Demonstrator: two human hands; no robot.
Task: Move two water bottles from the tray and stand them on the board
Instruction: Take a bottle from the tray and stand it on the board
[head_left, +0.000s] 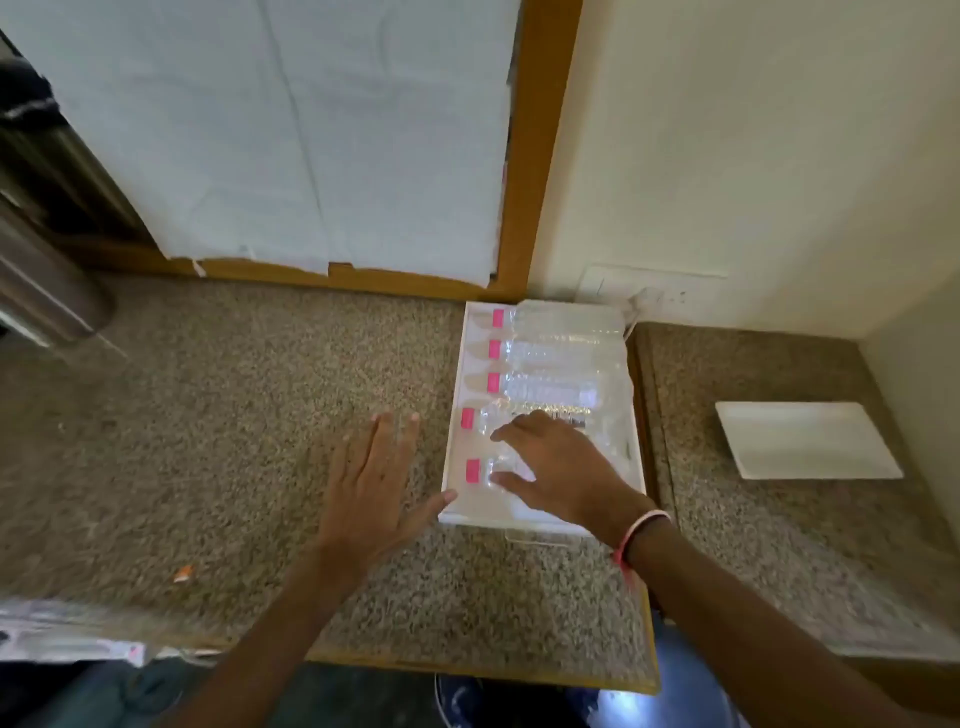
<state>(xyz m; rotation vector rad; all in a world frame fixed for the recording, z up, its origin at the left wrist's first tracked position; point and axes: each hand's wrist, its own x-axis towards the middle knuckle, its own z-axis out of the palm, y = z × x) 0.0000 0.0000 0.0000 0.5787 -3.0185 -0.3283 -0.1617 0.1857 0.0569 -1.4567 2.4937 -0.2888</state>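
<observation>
A white tray (638, 467) lies on the speckled counter and holds several clear water bottles on their sides, pink caps to the left. My right hand (558, 467) is spread over the nearest bottle (480, 472) and the second-nearest bottle (483, 418), fingers apart, touching them but not closed around either. My left hand (376, 475) hovers flat and open over the counter just left of the tray, its thumb near the tray's front left corner. A white rectangular board (808, 439) lies on the lower counter to the right, with nothing on it.
A wall socket with a plug (649, 299) sits behind the tray. A wood-framed panel covered in white sheeting (311, 156) stands at the back. A metal bin (47, 291) is at far left. A small orange scrap (183, 573) lies on the counter.
</observation>
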